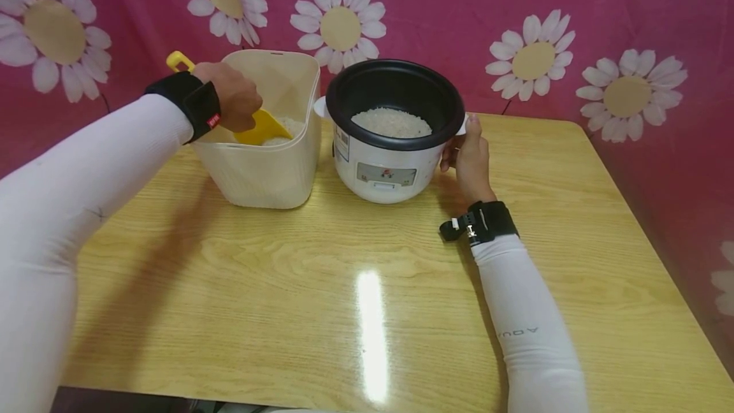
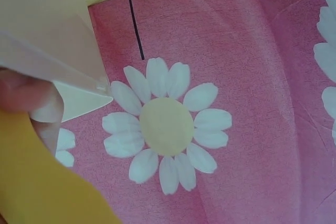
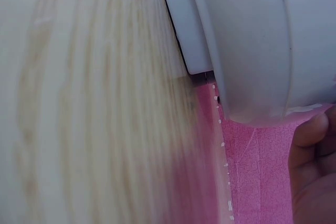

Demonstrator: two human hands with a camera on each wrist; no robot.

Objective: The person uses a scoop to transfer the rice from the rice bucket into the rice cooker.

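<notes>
My left hand grips a yellow scoop over the rim of a cream rice bin. The scoop's blade dips inside the bin by the rice, and its looped end sticks out behind the wrist. In the left wrist view the yellow scoop fills the lower left corner. To the right of the bin is a white rice cooker with a black inner pot, lidless, with white rice at the bottom. My right hand holds the cooker's right side handle, thumb on top and fingers below.
Both containers stand side by side on a wood-grain table, close to its back edge. Behind it hangs a pink cloth printed with white daisies. The cooker's other handle is right by the bin's wall.
</notes>
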